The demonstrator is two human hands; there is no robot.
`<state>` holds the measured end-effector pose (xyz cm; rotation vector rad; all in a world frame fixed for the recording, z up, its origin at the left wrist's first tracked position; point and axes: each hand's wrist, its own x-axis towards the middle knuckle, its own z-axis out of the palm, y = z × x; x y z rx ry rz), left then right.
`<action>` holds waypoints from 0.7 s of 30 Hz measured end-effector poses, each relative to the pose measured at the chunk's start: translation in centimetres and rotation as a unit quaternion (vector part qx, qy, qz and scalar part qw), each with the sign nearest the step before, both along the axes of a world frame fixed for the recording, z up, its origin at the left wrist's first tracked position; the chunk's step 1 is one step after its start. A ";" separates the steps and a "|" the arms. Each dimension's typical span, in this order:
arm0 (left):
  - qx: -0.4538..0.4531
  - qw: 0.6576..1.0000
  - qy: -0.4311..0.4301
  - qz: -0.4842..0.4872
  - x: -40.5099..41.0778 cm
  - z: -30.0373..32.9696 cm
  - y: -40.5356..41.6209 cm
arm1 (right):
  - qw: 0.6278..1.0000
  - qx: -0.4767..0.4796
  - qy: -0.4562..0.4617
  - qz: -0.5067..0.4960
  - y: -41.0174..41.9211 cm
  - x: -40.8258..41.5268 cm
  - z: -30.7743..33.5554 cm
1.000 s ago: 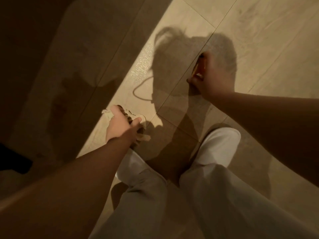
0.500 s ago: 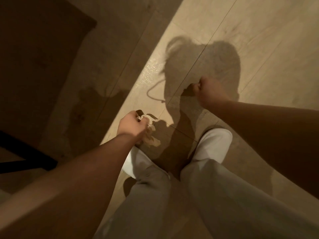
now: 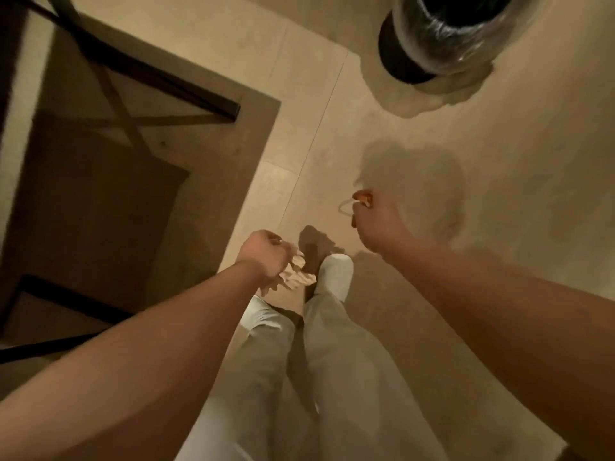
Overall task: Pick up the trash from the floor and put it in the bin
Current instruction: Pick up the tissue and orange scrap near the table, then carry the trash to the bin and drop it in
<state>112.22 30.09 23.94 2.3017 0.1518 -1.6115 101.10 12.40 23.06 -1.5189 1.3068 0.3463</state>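
Observation:
My left hand (image 3: pixel 264 256) is closed around a crumpled pale paper scrap (image 3: pixel 294 274) that hangs below the fist, above the floor. My right hand (image 3: pixel 374 222) is closed on a small orange piece of trash (image 3: pixel 361 196) with a thin pale loop sticking out on its left. Both hands are held out in front of me at about waist height. A round black bin (image 3: pixel 432 38) lined with a clear plastic bag stands on the floor at the top right, well ahead of both hands.
A wooden table top (image 3: pixel 100 181) with black legs and a cross brace fills the left side. My legs in pale trousers and a white shoe (image 3: pixel 336 274) are below the hands. Light wooden floor (image 3: pixel 515 194) stretches between me and the bin.
I have risen from a crouch and the view has lifted forward. Both hands came up off the floor with their trash. The bin and the table have come into view.

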 end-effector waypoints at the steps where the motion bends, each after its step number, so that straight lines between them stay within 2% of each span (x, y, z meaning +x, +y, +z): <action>1: -0.001 1.000 0.013 0.001 -0.1 2.5 -1.6 | 1.000 0.000 0.000 -0.019 -1.1 -0.6 2.4; 6: -0.011 0.999 0.029 0.029 -0.4 12.4 -9.0 | 0.995 -0.007 0.012 -0.099 -6.1 -3.6 13.5; 11: -0.080 0.995 0.024 0.055 0.9 18.5 -18.3 | 0.978 -0.010 0.000 -0.211 -12.1 -3.6 21.4; 17: -0.117 0.989 0.059 0.069 5.4 19.7 -29.7 | 0.950 -0.003 -0.032 -0.310 -21.4 0.3 23.8; 21: -0.089 0.989 0.089 0.083 9.3 18.3 -35.6 | 0.939 0.043 -0.004 -0.341 -26.9 2.9 22.6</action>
